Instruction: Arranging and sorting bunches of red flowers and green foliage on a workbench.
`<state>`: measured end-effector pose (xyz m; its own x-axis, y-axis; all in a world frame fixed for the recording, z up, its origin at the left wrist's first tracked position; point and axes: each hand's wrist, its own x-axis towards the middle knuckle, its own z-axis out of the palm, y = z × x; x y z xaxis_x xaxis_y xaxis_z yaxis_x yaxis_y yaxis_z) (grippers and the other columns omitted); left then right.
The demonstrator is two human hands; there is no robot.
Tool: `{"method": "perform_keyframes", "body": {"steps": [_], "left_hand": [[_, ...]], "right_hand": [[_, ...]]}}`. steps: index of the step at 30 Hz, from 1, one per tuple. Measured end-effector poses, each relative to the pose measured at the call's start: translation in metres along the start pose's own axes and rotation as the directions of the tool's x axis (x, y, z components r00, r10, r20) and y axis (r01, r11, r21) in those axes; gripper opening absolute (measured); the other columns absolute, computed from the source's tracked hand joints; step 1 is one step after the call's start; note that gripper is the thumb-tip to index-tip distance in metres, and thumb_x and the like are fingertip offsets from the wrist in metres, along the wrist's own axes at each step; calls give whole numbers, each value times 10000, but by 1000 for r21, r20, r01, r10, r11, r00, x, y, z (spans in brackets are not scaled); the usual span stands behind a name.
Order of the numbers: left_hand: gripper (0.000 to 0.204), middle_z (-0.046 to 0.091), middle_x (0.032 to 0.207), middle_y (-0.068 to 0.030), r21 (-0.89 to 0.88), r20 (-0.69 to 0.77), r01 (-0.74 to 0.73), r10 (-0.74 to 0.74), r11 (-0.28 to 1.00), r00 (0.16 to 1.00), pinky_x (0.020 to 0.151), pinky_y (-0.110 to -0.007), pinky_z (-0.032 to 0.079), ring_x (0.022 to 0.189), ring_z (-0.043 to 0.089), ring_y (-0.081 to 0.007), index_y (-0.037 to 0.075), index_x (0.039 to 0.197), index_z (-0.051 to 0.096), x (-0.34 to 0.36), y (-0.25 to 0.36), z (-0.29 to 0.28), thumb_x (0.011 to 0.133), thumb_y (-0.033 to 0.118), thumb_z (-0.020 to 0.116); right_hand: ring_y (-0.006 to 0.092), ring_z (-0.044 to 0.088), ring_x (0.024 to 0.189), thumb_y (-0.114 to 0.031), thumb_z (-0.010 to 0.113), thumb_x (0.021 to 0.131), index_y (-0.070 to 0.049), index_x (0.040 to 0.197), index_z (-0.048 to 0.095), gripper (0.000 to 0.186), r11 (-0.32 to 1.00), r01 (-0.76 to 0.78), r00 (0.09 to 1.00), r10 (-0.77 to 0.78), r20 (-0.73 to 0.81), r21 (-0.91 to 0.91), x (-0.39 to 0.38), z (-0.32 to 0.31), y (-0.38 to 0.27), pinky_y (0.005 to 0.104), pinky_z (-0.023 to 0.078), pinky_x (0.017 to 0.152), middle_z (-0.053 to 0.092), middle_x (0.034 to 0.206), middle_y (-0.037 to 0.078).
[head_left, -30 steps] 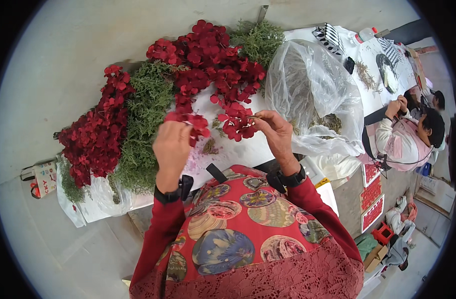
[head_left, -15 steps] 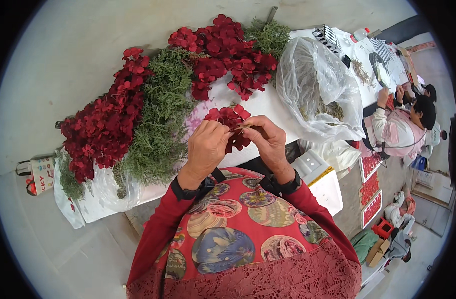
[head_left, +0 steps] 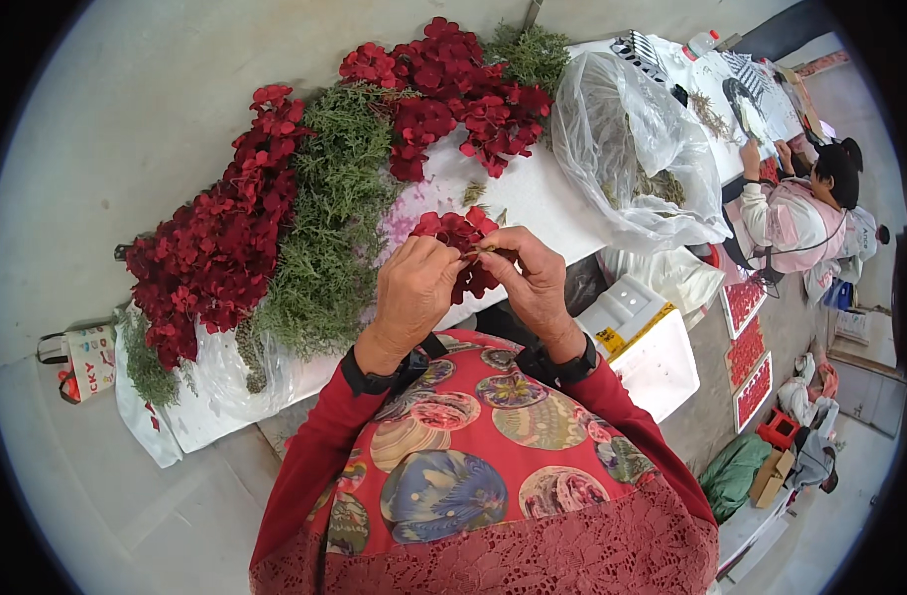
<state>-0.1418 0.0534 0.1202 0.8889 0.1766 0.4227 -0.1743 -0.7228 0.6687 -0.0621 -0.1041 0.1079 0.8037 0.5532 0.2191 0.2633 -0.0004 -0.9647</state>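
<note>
My left hand [head_left: 412, 291] and my right hand [head_left: 535, 276] meet in front of my chest, both pinching a small cluster of red artificial flowers [head_left: 460, 234] with a bit of green sprig at the fingertips. The cluster hangs over the near edge of a white-covered table [head_left: 533, 203]. Behind it lie heaps of red flowers [head_left: 215, 248] and green foliage [head_left: 334, 218], with another red heap [head_left: 453, 94] farther back.
A clear plastic bag [head_left: 622, 139] with dry greenery sits at the table's right. A white box [head_left: 652, 342] stands on the floor beside me. Another person [head_left: 800, 213] works at a far table to the right. A small bag [head_left: 76, 357] lies on the floor at left.
My hands came together from apart and drew the red flower cluster down toward my chest. My head view shifted a little.
</note>
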Motion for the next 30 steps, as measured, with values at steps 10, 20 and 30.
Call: {"method": "perform_keyframes", "body": {"steps": [10,20,30], "left_hand": [[53,537,773,-103,-17,19,-8,8,1000,1000,641,-400,456,748,557,-303,16,830,600,-13,0,-2,794,30,637],[85,605,824,-124,-98,63,12,-5,995,998,645,-351,494,730,605,-294,-16,872,628,-26,-2,-1,791,-40,637],[151,630,843,-124,-223,49,20,-9,975,999,596,-340,494,677,620,-273,-3,883,638,-18,0,15,765,52,717]], "right_hand": [[166,628,732,53,659,806,-6,980,615,190,942,225,972,-236,-17,-250,-8,12,-12,252,507,626,642,906,91],[194,633,741,51,659,800,-8,969,613,185,940,202,976,-215,-17,-275,-24,18,-16,268,508,638,640,898,109],[167,643,843,54,651,817,-8,981,651,175,873,-80,960,-62,-273,-482,-95,-74,14,264,507,721,658,916,89]]}}
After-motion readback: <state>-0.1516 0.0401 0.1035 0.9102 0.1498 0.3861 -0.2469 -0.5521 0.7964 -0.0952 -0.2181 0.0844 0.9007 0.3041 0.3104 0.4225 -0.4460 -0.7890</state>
